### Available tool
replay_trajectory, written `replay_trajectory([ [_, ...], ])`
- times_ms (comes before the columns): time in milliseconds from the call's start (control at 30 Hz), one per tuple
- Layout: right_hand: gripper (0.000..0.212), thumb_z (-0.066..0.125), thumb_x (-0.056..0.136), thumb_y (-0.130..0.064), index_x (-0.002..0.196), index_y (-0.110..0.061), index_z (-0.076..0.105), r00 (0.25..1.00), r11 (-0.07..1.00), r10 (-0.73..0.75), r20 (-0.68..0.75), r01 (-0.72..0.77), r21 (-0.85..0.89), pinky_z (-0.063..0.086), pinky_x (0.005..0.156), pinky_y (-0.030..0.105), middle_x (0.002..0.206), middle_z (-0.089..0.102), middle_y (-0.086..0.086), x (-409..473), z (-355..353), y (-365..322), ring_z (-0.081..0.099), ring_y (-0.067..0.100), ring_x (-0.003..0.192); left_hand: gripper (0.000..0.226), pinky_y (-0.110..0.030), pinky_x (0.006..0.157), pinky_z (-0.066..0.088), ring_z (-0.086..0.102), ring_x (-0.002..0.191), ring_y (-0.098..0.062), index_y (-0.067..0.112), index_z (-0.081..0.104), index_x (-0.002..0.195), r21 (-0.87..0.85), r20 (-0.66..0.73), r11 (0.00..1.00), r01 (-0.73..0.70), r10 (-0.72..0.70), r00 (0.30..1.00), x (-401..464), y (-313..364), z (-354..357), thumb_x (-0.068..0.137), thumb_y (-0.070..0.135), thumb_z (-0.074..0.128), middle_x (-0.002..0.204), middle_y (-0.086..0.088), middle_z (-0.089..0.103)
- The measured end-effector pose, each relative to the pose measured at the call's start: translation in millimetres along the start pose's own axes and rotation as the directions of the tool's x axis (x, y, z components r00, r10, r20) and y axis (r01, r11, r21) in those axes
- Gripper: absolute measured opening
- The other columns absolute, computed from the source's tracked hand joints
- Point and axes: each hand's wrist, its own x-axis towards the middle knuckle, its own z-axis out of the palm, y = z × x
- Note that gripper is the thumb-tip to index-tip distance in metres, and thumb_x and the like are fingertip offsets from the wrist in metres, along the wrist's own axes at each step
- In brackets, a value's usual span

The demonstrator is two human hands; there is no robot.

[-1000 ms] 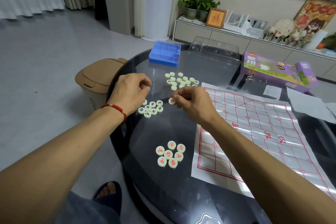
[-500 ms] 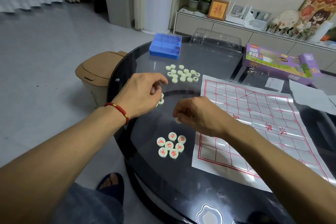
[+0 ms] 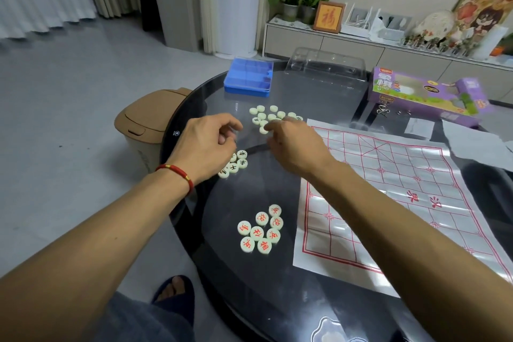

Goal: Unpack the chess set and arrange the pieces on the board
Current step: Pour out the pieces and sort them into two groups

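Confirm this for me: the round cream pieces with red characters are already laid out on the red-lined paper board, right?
Not quite. The head view shows the round cream pieces with red characters clustered on the dark glass table, left of the red-lined paper board, which holds no pieces.

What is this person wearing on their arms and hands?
Both forearms are bare, with no sleeves in view. The left hand has a red cord bracelet with a small gold bead at its wrist. The right hand wears nothing: no ring, watch or glove shows.
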Motion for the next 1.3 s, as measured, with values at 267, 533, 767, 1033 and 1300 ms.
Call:
replay_trajectory([
  [267,0.019,0.059,0.092,-0.022,0.094,-0.008,0.071,0.999,0.992,0.045,-0.031,-0.048,-0.114,0.042,0.061,0.036,0.101,0.060,0.011,15,21,-2,0.060,0.036,0.088,0.031,0.001,0.065,0.041,0.063,0.075,-0.003,0.028,0.073,0.102,-0.129,-0.019,0.989,0.069,-0.072,0.997,5,-1,-3,0.085,0.007,0.058,0.085,0.011,0.072],
  [533,0.016,0.072,0.089,-0.019,0.075,-0.012,0.074,0.976,0.890,0.180,0.122,-0.215,0.401,0.055,0.065,0.034,0.073,0.071,0.010,-2,9,8,0.066,0.022,0.068,0.029,-0.007,0.064,0.046,0.060,0.061,0.004,0.030,0.075,0.096,-0.205,0.009,0.969,0.135,-0.136,0.991,5,6,2,0.084,0.010,0.059,0.081,0.010,0.074],
  [767,0.020,0.061,0.100,-0.012,0.098,0.004,0.072,0.948,0.521,0.092,0.304,-0.307,0.797,0.056,0.069,0.025,0.086,0.071,0.018,-25,-15,-8,0.065,0.016,0.074,0.021,-0.037,0.079,0.063,0.074,0.081,-0.014,0.025,0.079,0.093,-0.429,0.197,0.873,0.232,-0.160,0.967,-7,16,5,0.082,0.008,0.079,0.085,0.002,0.077],
  [1033,0.015,0.067,0.096,-0.016,0.097,-0.004,0.076,0.964,0.538,0.089,0.251,-0.258,0.802,0.057,0.068,0.027,0.089,0.075,0.015,-31,-21,-23,0.064,0.015,0.071,0.013,-0.042,0.078,0.063,0.076,0.071,-0.022,0.013,0.076,0.088,-0.434,0.203,0.851,0.296,-0.228,0.952,-13,23,-5,0.081,0.003,0.081,0.077,-0.006,0.076],
  [1300,0.006,0.075,0.090,-0.024,0.086,-0.019,0.074,0.937,0.903,-0.094,0.336,-0.062,0.426,0.055,0.065,0.019,0.081,0.074,-0.009,-45,-24,6,0.070,0.004,0.072,0.017,-0.025,0.076,0.058,0.072,0.079,-0.009,0.029,0.077,0.087,-0.231,0.160,0.941,0.247,-0.214,0.964,-19,24,-5,0.084,0.012,0.076,0.082,0.010,0.075],
])
